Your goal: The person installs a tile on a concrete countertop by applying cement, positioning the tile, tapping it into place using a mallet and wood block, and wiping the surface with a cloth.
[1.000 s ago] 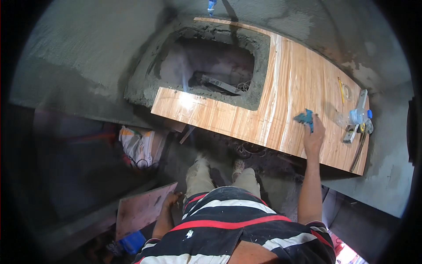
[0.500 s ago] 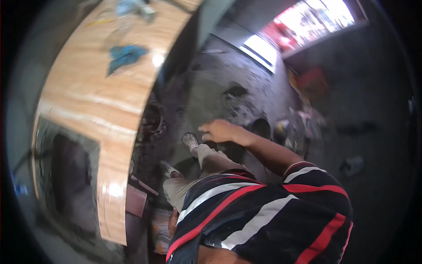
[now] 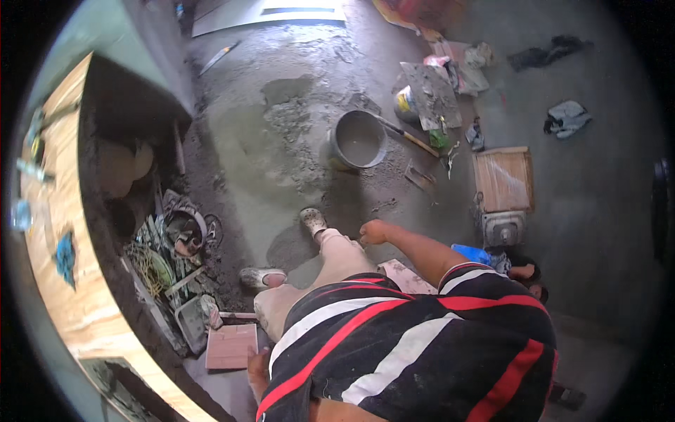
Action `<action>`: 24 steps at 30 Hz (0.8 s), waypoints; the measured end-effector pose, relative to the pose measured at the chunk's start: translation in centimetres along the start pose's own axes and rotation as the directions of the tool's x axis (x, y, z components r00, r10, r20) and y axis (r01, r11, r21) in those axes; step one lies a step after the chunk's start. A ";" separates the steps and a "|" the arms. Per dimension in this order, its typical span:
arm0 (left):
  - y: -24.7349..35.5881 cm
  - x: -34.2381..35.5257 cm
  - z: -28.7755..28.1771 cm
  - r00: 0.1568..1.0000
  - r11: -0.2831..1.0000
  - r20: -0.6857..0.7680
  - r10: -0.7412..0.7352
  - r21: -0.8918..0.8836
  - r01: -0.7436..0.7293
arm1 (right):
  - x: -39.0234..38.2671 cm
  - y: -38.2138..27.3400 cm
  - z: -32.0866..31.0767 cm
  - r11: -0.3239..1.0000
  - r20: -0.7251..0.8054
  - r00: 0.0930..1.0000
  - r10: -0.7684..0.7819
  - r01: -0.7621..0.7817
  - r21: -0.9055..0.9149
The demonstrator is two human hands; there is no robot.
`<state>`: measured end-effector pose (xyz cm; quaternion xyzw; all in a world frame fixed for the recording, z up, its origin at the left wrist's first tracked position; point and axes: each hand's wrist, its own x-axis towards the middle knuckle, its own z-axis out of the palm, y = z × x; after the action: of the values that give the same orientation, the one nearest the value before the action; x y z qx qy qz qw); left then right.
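Observation:
My right hand [image 3: 377,232] hangs in front of my right thigh, its fingers curled in, with nothing visible in it. Low at my left side, my left hand [image 3: 258,362] is partly hidden by my striped shirt; its fingers look loosely apart and hold nothing that I can see. Nearest to it is a pinkish rectangular tile [image 3: 230,346]. A tool with a wooden handle [image 3: 239,315] lies just beyond that tile. Ahead of my right hand, a dark bucket [image 3: 340,159] stands on the floor with grey matter inside.
At left runs a wood-patterned counter [image 3: 42,264] with a blue cloth [image 3: 65,258]. Tools and scraps [image 3: 151,257] lie heaped beneath it. Right of the bucket are a long wooden handle [image 3: 420,145], a mortar-smeared board [image 3: 430,91] and a brown box [image 3: 503,181]. Wet grey patches mark the floor.
My view has swung to the right, so the counter sits farther left and the bucket shows plainly. My right hand's fingers, stretched out before, are now curled. My left hand stays low at my side.

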<state>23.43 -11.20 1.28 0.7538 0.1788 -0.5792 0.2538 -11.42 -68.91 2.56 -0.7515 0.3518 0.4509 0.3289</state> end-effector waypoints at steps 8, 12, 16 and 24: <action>17.0 -3.3 14.5 0.987 0.986 0.147 0.072 0.136 -0.092 | -2.5 15.1 -2.6 0.899 -0.271 0.921 0.278 -0.151 0.411; 17.3 4.3 14.8 0.834 0.789 0.414 0.364 0.338 -0.513 | -5.8 18.6 -2.0 0.838 -0.495 0.779 0.384 -0.069 0.542; 21.1 10.0 15.6 0.886 0.872 0.367 0.283 0.287 -0.397 | -8.3 22.3 2.4 0.789 -0.448 0.755 0.479 -0.148 0.596; 34.0 6.4 17.6 0.955 0.906 -0.063 0.289 0.339 -0.252 | -8.4 38.3 2.6 0.508 -0.342 0.612 0.713 -0.115 0.853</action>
<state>30.48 -49.14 -2.42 0.8342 -0.0123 -0.5166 0.1927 -47.13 -85.42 2.46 -0.5252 0.7817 0.0284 0.3351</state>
